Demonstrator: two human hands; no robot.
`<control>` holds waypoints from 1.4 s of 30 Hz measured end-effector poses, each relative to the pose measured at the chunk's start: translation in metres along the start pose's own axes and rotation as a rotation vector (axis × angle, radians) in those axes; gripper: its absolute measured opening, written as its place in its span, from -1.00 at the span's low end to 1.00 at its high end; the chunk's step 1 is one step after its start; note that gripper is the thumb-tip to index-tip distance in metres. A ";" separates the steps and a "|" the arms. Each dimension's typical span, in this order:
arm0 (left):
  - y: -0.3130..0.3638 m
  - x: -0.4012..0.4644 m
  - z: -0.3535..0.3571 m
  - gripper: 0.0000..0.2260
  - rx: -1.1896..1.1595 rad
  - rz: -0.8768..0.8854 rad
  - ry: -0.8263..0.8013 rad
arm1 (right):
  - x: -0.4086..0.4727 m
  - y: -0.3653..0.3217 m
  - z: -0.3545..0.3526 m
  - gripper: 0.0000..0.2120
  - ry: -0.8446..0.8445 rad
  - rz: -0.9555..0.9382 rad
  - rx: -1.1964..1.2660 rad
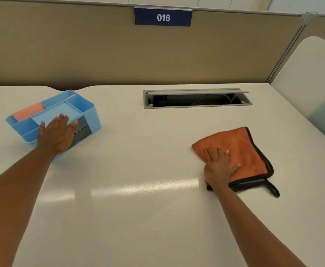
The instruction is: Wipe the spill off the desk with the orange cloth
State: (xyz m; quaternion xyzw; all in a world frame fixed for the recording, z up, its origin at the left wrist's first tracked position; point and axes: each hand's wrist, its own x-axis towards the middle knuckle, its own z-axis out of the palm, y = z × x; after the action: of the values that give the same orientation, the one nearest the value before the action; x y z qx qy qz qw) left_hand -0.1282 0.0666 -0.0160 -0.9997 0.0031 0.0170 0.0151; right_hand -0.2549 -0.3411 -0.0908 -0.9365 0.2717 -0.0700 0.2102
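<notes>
While the pale desk lay bare between them, the left hand, fingers spread, rested on the blue organizer, and the right hand pressed flat, grip unclenched, on the orange cloth near the cable hatch.

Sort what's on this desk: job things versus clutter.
For the job:
orange cloth, flat under the right hand
desk; no spill shows

Lying about:
blue organizer, left hand on it
cable hatch
016 sign
</notes>
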 end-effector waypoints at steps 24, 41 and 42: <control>-0.004 -0.004 0.003 -0.56 -0.061 0.006 0.070 | 0.040 -0.090 -0.123 -0.62 -0.314 -0.280 0.707; 0.006 -0.012 0.014 -0.54 -0.136 -0.026 0.277 | -0.022 -0.070 0.029 0.11 -0.402 -0.274 -0.265; 0.006 -0.012 0.015 -0.54 -0.153 -0.040 0.293 | -0.025 -0.071 0.038 0.07 -0.352 -0.290 -0.262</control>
State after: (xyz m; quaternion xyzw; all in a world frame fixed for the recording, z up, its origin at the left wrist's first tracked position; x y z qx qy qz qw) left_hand -0.1406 0.0614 -0.0305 -0.9897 -0.0157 -0.1288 -0.0611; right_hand -0.2325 -0.2595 -0.0949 -0.9826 0.1007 0.1006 0.1192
